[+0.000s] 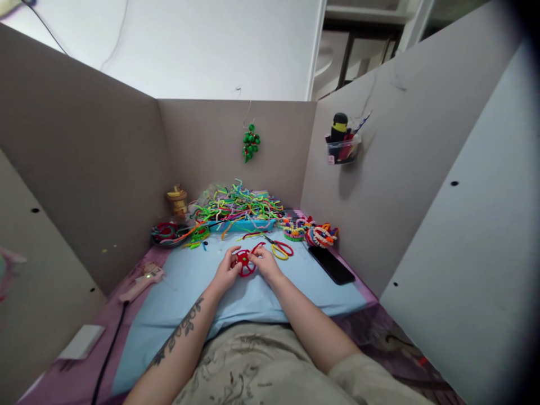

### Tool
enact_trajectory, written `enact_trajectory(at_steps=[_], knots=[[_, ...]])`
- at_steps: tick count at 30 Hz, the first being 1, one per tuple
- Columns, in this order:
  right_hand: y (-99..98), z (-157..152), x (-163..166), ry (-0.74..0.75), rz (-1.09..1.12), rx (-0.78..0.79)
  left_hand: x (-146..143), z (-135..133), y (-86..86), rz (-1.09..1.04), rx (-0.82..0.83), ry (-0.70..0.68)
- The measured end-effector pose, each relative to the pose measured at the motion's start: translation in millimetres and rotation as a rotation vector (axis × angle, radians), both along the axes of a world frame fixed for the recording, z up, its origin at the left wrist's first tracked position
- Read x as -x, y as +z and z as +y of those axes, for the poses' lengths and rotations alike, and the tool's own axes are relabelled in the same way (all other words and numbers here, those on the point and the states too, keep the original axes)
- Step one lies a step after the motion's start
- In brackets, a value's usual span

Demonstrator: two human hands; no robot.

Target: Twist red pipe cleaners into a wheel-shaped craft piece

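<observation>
Between my two hands is a red pipe-cleaner ring (247, 271) with spokes and a small green spot at its middle. My left hand (228, 270) is closed on its left side, fingers curled behind the rim. My right hand (265, 264) pinches the upper right side, where a loose red end sticks up past the fingers. Just beyond my right hand lie scissors (282, 250) with one yellow and one red handle. The fingertips partly hide the ring.
A blue tray (253, 225) heaped with coloured pipe cleaners (238, 203) stands at the back. Finished woven pieces (321, 235) and a black phone (331, 265) lie right. A pink glue gun (142, 283), its cord and a white box (82, 342) lie left. Grey panels (236, 118) enclose the table.
</observation>
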State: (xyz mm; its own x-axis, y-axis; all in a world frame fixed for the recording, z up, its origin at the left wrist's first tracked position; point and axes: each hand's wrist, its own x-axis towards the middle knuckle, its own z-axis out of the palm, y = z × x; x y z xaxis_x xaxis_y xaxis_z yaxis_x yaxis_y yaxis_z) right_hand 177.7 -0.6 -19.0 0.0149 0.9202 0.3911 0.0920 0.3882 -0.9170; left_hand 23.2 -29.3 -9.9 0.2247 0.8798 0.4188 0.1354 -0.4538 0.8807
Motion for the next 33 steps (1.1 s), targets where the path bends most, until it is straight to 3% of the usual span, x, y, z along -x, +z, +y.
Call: enact_trajectory(at_steps=[10, 17, 25, 33], knots=[[-2.7, 6, -2, -0.141, 0.101, -0.018, 1, -1, 0.4, 0.182, -0.211, 0.406], [-2.3, 5, 2, -0.097, 0.158, 0.006, -4, -6, 4.9, 0.133, -0.138, 0.268], [-2.8, 3, 7, -0.012, 0.145, 0.057, -6, -5, 8.7, 0.029, -0.052, 0.259], [-2.7, 2, 6, -0.025, 0.1, -0.002, -4, -5, 12.3, -0.07, 0.011, 0.296]])
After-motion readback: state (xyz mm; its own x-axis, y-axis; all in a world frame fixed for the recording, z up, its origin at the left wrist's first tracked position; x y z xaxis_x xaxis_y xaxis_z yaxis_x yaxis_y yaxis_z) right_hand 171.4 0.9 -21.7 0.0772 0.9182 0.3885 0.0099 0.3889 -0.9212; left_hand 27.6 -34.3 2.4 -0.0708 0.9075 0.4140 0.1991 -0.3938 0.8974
